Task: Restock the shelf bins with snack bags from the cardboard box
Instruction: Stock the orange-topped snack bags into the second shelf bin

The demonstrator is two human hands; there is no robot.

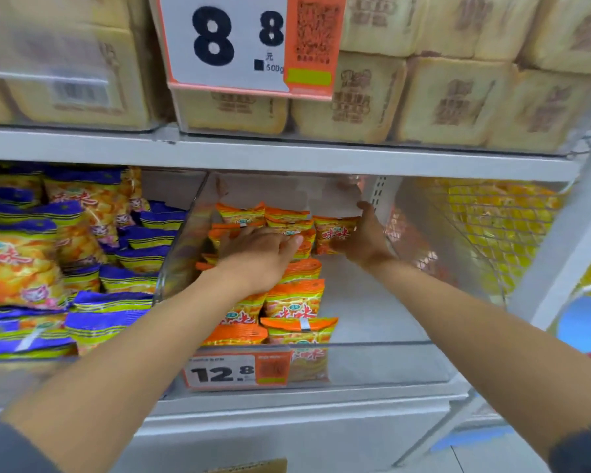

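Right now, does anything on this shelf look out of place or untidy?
Nothing looks spilled or torn. The orange snack bags are heaped unevenly on the left side of the clear middle bin, while its right side is bare.

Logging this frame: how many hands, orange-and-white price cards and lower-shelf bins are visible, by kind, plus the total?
Hands: 2, left hand, right hand gripping an orange bag
Orange-and-white price cards: 2, 8.8 card, 12.8 card
Lower-shelf bins: 3, purple-bag bin, orange-bag bin, yellow-packet bin
Total: 7

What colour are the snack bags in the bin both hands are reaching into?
The snack bags are orange-topped and yellow with red lettering; head view.
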